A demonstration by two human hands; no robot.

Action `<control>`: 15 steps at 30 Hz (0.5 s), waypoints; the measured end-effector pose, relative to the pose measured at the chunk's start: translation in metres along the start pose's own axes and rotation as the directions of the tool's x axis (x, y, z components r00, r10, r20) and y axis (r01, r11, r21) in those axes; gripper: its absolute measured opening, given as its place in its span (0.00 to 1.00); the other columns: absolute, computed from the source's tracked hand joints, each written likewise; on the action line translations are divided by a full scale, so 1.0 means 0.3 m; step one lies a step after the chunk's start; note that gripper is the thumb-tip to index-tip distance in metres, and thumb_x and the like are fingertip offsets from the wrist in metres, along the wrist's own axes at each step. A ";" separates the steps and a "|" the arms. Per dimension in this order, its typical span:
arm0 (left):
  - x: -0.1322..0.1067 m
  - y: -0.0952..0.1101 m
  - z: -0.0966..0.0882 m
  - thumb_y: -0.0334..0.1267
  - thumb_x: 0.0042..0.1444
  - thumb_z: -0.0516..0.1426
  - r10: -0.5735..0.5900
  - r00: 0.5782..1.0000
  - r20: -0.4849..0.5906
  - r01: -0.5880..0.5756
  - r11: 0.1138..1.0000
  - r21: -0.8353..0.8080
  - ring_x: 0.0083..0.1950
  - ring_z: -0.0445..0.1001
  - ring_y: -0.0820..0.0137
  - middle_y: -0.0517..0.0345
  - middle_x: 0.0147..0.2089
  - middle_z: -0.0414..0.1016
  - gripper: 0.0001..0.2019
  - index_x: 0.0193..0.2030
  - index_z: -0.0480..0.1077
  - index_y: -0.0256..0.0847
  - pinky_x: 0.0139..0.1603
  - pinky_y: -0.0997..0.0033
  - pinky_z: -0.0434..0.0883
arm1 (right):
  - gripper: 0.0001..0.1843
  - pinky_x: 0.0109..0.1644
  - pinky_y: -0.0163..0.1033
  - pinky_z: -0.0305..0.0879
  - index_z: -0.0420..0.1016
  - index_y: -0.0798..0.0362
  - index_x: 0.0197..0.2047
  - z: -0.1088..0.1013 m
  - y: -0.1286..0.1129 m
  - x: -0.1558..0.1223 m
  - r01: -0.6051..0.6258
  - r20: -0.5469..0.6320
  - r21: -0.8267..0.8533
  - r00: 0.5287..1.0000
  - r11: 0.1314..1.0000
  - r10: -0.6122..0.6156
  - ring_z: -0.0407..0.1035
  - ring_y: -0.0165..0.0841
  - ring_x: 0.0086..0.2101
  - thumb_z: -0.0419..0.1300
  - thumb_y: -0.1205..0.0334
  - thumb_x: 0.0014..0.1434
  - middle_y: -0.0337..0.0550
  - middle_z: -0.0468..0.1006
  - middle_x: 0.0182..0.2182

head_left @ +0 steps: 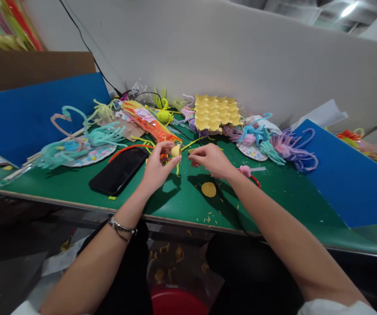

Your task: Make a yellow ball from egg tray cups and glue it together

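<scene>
My left hand (160,165) pinches a small yellow cup-shaped piece (176,151) between thumb and fingers, above the green tabletop. Its colour matches the yellow egg tray (217,113) at the back. A short way to the right, my right hand (212,160) is closed with fingertips together; what they hold, if anything, is too small to make out. Below that hand a flat yellow disc (209,189) lies on the table. Near it are small yellow scraps (209,218). Just left of my left hand rests a black phone (119,171).
Teal pipe-cleaner flowers (104,134) on a dotted disc lie left, with more pipe-cleaner bundles (295,148) at right. Blue boards (352,175) lean at both sides. A pink piece (244,170) lies beside my right wrist. A red stool (178,302) shows below the table edge.
</scene>
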State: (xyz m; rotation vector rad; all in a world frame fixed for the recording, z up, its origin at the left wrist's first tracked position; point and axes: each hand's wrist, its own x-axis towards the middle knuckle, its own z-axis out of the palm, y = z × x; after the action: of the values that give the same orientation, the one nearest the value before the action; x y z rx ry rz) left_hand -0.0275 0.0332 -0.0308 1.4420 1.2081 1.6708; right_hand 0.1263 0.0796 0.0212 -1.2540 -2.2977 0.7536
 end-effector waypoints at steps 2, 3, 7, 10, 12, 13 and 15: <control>0.000 0.001 0.002 0.40 0.41 0.59 -0.012 1.000 0.000 0.012 1.000 -0.015 0.41 0.68 0.71 0.54 0.42 0.68 0.19 0.41 0.62 0.40 0.38 0.72 0.68 | 0.11 0.31 0.33 0.65 0.76 0.57 0.24 -0.034 -0.007 -0.009 0.001 -0.045 0.028 0.999 1.000 0.000 0.70 0.28 0.24 0.56 0.64 0.54 0.42 0.77 0.22; 0.000 0.002 0.004 0.41 0.41 0.59 -0.015 1.000 0.000 0.015 1.000 -0.016 0.41 0.68 0.71 0.54 0.42 0.68 0.19 0.41 0.62 0.40 0.38 0.72 0.68 | 0.11 0.31 0.33 0.65 0.76 0.57 0.25 -0.052 -0.011 -0.013 0.001 -0.072 0.042 0.997 0.999 0.002 0.70 0.27 0.24 0.55 0.64 0.54 0.42 0.78 0.23; -0.003 0.002 0.007 0.41 0.41 0.59 -0.026 1.000 -0.002 0.026 1.000 -0.006 0.41 0.68 0.71 0.55 0.42 0.68 0.19 0.41 0.62 0.40 0.38 0.72 0.67 | 0.10 0.33 0.35 0.64 0.78 0.57 0.29 -0.103 -0.015 -0.027 0.017 -0.228 0.066 0.974 0.998 -0.002 0.71 0.30 0.28 0.57 0.62 0.53 0.43 0.79 0.26; -0.003 0.002 0.007 0.41 0.41 0.59 -0.038 0.999 -0.007 0.038 0.999 -0.007 0.40 0.68 0.71 0.55 0.42 0.68 0.19 0.41 0.63 0.41 0.38 0.72 0.68 | 0.10 0.37 0.37 0.65 0.79 0.56 0.29 -0.118 -0.004 -0.029 0.035 -0.310 0.104 0.951 0.994 -0.001 0.72 0.32 0.32 0.57 0.61 0.53 0.42 0.80 0.27; -0.003 0.000 0.007 0.40 0.40 0.59 -0.043 0.999 -0.008 0.043 0.999 -0.011 0.40 0.68 0.71 0.55 0.42 0.68 0.19 0.41 0.63 0.40 0.38 0.72 0.68 | 0.10 0.42 0.39 0.65 0.79 0.55 0.29 -0.126 0.002 -0.026 0.046 -0.337 0.172 0.941 0.984 0.015 0.72 0.33 0.35 0.56 0.62 0.53 0.42 0.80 0.29; -0.002 -0.001 0.007 0.40 0.40 0.59 -0.044 0.999 -0.009 0.043 0.999 -0.012 0.40 0.68 0.71 0.55 0.42 0.68 0.19 0.41 0.63 0.40 0.37 0.72 0.68 | 0.10 0.44 0.39 0.65 0.79 0.54 0.29 -0.131 0.003 -0.023 0.051 -0.345 0.207 0.938 0.977 0.024 0.72 0.33 0.36 0.56 0.63 0.54 0.42 0.80 0.30; -0.002 -0.003 0.006 0.39 0.40 0.59 -0.041 0.999 -0.009 0.040 0.999 -0.010 0.40 0.68 0.71 0.55 0.41 0.68 0.18 0.41 0.63 0.40 0.37 0.72 0.68 | 0.10 0.45 0.40 0.65 0.79 0.54 0.30 -0.149 0.002 -0.019 0.058 -0.352 0.257 0.935 0.965 0.037 0.73 0.33 0.37 0.55 0.64 0.54 0.42 0.81 0.31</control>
State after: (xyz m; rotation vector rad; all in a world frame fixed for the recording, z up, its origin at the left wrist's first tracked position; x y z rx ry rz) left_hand -0.0257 0.0334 -0.0318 1.3964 1.2241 1.6554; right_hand 0.1558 0.0868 0.0545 -1.1469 -1.8453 0.7322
